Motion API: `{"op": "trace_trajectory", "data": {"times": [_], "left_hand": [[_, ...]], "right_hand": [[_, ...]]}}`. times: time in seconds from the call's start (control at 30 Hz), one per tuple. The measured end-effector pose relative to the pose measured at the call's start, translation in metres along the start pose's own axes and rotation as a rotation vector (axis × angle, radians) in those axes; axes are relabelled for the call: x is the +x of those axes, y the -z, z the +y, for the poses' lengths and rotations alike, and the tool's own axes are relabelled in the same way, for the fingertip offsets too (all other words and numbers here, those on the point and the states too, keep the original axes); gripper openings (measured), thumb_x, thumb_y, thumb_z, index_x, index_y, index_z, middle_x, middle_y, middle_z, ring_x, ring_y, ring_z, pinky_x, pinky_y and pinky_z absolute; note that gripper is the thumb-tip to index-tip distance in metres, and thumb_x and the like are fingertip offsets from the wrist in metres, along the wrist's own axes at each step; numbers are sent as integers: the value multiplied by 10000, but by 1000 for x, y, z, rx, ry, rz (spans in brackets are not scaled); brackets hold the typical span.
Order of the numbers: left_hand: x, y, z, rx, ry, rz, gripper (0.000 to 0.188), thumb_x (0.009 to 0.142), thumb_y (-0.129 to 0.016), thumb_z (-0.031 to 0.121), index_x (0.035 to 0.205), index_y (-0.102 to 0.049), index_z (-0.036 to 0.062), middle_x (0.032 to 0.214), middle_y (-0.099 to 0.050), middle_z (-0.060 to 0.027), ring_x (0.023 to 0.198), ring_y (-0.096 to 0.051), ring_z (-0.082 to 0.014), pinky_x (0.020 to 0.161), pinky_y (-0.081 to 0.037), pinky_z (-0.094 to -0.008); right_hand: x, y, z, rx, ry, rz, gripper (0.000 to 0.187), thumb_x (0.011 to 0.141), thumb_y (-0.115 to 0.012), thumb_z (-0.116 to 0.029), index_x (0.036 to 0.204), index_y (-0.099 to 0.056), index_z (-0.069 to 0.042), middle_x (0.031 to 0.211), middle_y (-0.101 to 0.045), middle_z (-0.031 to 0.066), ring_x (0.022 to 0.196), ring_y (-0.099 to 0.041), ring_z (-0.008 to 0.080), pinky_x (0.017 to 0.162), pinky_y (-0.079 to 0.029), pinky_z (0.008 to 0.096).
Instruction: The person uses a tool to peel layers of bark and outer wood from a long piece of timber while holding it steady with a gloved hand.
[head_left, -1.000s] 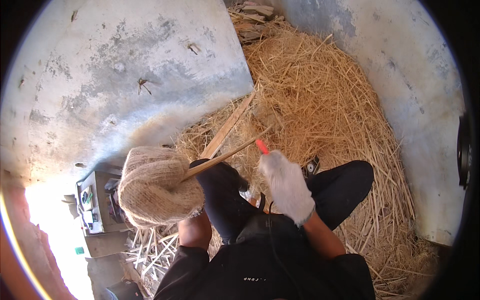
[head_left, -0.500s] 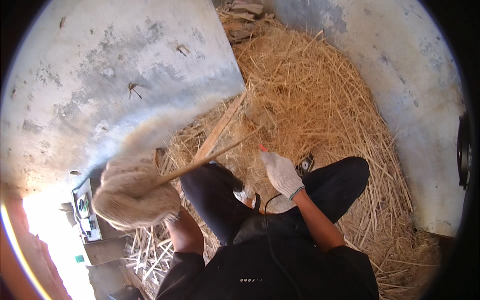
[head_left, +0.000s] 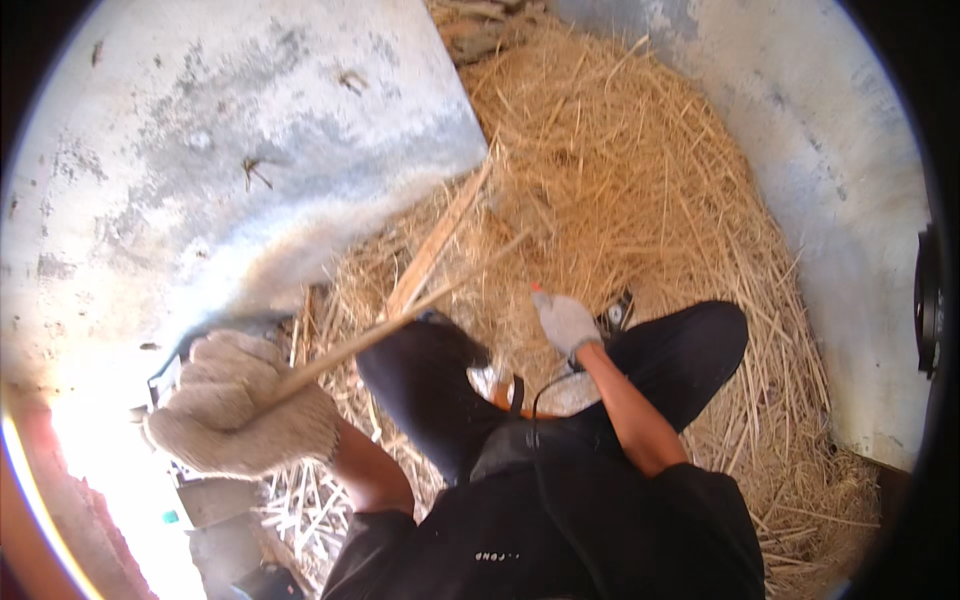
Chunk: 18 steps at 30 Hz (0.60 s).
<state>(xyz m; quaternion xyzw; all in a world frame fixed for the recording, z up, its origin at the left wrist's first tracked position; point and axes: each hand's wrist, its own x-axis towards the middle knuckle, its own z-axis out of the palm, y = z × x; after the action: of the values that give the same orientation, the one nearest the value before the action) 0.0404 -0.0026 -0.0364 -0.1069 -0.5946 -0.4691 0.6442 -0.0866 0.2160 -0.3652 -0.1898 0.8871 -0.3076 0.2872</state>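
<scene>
The left hand (head_left: 243, 405) grasps a wooden strip (head_left: 372, 337) by one end, leaving its length free toward two o'clock, while the right hand (head_left: 568, 325) seemingly clenches a mostly hidden red-tipped object (head_left: 536, 287).

A long, slender, pale-brown stick (head_left: 360, 343) slants up and rightward from the gloved left hand (head_left: 240, 405) — straight, thinning toward its blurred far end. A small red piece (head_left: 536, 287) — mostly hidden — pokes from the gloved right hand (head_left: 568, 325), near that end.

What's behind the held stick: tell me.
Behind the stick, straw and the plank's lower end show; whatever the stick and left hand cover is hidden.
</scene>
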Motion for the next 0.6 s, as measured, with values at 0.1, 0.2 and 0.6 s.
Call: {"op": "trace_trajectory", "data": {"times": [0.1, 0.2, 0.6], "left_hand": [[4, -4, -2, -24, 59, -65, 393, 1022, -437, 312, 722, -566, 94, 592, -534, -48, 458, -459, -108, 333, -368, -232], [10, -16, 0, -123, 238, -114, 378, 1004, -452, 348, 747, -517, 79, 564, -442, -56, 458, -373, -134, 345, -310, -250], [-2, 17, 28, -248, 524, -339, 405, 1010, -406, 299, 657, -515, 135, 546, -503, -58, 550, -483, -190, 617, -464, -387]], "right_hand": [[-32, 31, -61, 209, 107, 88, 630, 1027, -341, -541, 1171, -647, -10, 909, -682, 273, 889, -655, 466, 804, -520, 484], [-61, 59, -103, 419, 212, 64, 594, 1028, -383, -540, 1060, -663, -17, 818, -669, 254, 796, -656, 455, 715, -503, 495], [-60, 22, -106, 342, 358, 139, 406, 996, -559, -453, 914, -637, -63, 639, -609, 206, 631, -630, 427, 538, -459, 502]]}}
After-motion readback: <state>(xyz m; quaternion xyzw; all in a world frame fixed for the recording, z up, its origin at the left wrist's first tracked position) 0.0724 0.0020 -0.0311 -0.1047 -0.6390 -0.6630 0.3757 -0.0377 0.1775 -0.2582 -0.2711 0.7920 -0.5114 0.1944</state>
